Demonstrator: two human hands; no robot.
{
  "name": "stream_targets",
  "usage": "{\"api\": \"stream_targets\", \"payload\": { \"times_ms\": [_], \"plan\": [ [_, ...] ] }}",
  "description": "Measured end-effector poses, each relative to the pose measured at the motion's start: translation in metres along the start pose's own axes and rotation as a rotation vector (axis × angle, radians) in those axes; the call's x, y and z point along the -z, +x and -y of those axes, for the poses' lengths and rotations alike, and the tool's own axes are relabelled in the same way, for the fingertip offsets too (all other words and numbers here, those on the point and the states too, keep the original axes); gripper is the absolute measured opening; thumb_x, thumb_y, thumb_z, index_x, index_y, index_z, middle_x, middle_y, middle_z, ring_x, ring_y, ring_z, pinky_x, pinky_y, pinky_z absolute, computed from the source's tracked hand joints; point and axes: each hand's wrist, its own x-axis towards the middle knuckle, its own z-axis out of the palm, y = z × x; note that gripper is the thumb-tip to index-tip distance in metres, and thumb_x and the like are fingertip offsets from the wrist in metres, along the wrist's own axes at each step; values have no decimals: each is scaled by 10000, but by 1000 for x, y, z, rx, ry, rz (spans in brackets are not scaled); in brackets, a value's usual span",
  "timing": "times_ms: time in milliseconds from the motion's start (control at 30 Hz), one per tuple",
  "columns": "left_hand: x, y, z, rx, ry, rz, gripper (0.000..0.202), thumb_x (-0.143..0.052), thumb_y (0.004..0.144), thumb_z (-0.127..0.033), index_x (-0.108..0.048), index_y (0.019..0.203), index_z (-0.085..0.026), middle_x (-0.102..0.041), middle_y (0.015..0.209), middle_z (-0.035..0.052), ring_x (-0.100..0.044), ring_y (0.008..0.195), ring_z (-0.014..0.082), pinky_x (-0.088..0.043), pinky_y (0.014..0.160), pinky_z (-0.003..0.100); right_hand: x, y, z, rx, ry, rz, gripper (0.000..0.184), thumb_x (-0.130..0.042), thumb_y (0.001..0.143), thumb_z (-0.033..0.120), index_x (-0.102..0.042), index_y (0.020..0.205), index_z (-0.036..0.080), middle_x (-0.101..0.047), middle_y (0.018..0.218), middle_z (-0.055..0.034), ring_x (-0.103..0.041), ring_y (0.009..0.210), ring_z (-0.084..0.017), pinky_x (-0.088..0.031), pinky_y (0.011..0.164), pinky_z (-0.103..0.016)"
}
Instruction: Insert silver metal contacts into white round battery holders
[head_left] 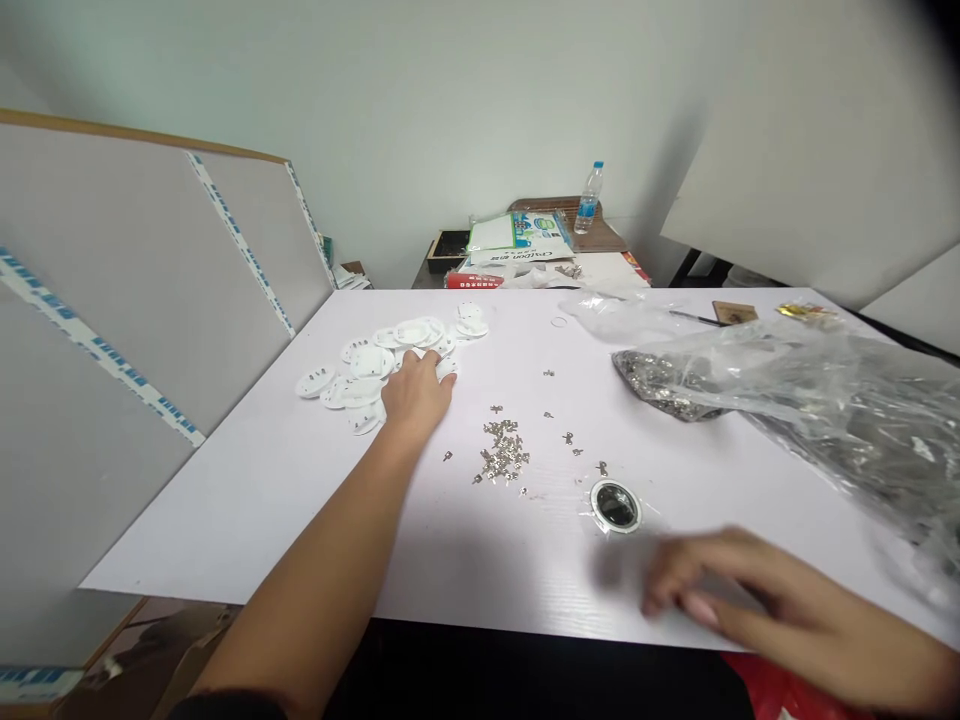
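Our left hand (416,392) lies curled on a heap of white plastic discs (330,385) on the smooth white bench (225,530); we cannot tell if it grips one. Our blurred right hand (739,600), fingers loosely bent, hovers near a shiny metal-rimmed ring (615,506), beyond which lie scattered small metal clips (504,450).

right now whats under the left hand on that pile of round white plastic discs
The left hand rests on the heap of round white plastic discs. More discs show around it, but what lies directly beneath the palm is covered and cannot be seen.
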Motion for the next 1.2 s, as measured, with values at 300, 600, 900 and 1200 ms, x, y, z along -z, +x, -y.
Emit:
{"api": "stream_targets", "payload": {
  "times_ms": [300,600,900,1200],
  "plan": [
    [-9,2,-4,-88,10,13,428,-497,875,-561,-619,1093,-213,-519,1236,165,-611,890,336,-451,688,436,10,155,2,261,197,-220,217,-538,954,386,-650,959,200,-692,852,-36,-630,776,-153,-476,690,-294],
    [-7,-9,-15,-239,-326,8,291,-628,844,-487,-608,987,-234,-655,985,84,-569,833,241,-389,677,351,8,157,-29,210,558,-509,319,-461,988,459,-632,1045,197,-638,791,-34,-567,661,-128,-445,584,-270],
    [3,-57,-66,-370,-1247,426,327,-563,911,-493,-616,864,-174,-583,700,13,-523,628,121,-415,602,265,-16,163,-15,238,732,-462,464,-619,899,454,-469,1292,258,-542,1250,-95,-633,959,-183,-561,820,-348],
    [-6,-33,-39,-372,-446,207,232,-597,875,-392,-705,1031,-257,-637,1031,49,-589,845,197,-422,732,326,22,159,-32,46,634,-826,338,-658,846,506,-506,1025,263,-626,846,-18,-582,548,-147,-500,432,-281]
  ]
}}
